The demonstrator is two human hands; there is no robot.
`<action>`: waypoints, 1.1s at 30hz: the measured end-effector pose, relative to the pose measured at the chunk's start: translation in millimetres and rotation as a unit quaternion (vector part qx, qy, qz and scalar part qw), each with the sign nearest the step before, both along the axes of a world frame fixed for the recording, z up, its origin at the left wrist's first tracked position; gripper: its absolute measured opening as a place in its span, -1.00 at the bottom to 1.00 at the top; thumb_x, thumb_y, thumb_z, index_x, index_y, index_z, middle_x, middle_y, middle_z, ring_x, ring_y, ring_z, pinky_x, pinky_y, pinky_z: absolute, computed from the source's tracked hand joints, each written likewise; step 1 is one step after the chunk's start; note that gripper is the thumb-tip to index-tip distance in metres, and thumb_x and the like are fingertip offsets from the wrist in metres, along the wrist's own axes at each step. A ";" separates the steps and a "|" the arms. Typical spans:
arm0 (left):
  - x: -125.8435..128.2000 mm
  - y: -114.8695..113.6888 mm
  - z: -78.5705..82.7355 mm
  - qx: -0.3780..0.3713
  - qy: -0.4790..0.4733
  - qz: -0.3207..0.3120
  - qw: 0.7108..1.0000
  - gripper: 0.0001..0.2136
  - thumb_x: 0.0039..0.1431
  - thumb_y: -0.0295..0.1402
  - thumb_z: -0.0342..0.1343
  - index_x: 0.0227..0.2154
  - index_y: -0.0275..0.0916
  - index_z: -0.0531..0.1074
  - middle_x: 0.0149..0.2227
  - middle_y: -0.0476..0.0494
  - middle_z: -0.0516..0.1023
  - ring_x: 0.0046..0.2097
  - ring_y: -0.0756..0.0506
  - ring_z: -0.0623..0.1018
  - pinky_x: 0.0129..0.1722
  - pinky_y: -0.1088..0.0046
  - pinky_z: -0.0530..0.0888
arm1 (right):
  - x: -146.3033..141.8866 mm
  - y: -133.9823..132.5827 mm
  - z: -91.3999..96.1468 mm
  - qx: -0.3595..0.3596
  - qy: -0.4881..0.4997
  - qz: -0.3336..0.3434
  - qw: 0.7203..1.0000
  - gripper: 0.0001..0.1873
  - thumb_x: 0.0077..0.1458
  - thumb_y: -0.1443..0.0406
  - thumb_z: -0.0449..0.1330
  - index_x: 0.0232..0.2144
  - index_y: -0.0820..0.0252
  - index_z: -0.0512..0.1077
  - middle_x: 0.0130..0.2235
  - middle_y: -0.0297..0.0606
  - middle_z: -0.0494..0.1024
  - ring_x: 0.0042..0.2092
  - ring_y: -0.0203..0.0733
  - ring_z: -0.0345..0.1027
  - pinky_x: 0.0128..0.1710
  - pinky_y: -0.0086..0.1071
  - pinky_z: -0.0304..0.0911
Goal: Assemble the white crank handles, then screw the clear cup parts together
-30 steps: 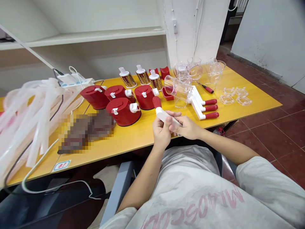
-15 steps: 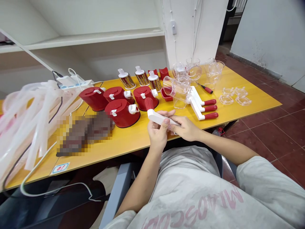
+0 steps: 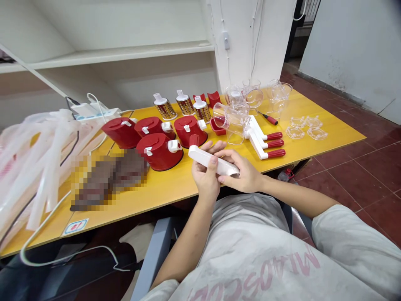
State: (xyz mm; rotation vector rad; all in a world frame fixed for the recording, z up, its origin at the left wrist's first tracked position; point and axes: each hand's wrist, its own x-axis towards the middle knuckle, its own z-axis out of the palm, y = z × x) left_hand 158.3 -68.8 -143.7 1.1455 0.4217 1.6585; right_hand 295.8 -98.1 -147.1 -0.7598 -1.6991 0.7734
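My left hand (image 3: pixel 205 175) and my right hand (image 3: pixel 244 171) both grip a white plastic crank handle (image 3: pixel 213 161) above the yellow table's front edge. My left thumb lies across its middle, and my right fingers wrap its far end. A short red grip (image 3: pixel 194 140) shows just beyond its upper left end, and I cannot tell if it is attached. Closest to my left hand stands a red grater body (image 3: pixel 159 151) with a white fitting. The yellow table (image 3: pixel 163 196) runs beneath both hands.
Two more red grater bodies (image 3: pixel 188 130) and several metal grater drums (image 3: pixel 184 103) stand behind. Clear plastic cups (image 3: pixel 233 119), clear rings (image 3: pixel 296 127), red-gripped white handles (image 3: pixel 266 144) and a screwdriver (image 3: pixel 269 118) lie right. Clear plastic tubing (image 3: pixel 37 159) piles left beside a pixelated patch (image 3: pixel 108 179).
The white handle has swung from a steep tilt to a flatter lie, and less of its red grip shows. My hands have shifted slightly, and the whole view has drifted a little.
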 end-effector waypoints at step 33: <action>-19.7 -6.6 0.7 0.056 0.230 -0.258 0.937 -0.52 0.08 0.03 0.65 -0.30 -0.31 0.68 -0.44 -0.12 0.62 -0.43 -0.06 0.54 -0.35 0.44 0.52 | 32.5 -22.7 58.9 -0.093 0.138 0.002 0.986 -0.09 0.24 -0.31 0.41 0.42 -0.12 0.30 0.18 -0.11 0.63 0.17 0.01 0.60 0.00 -0.17 0.69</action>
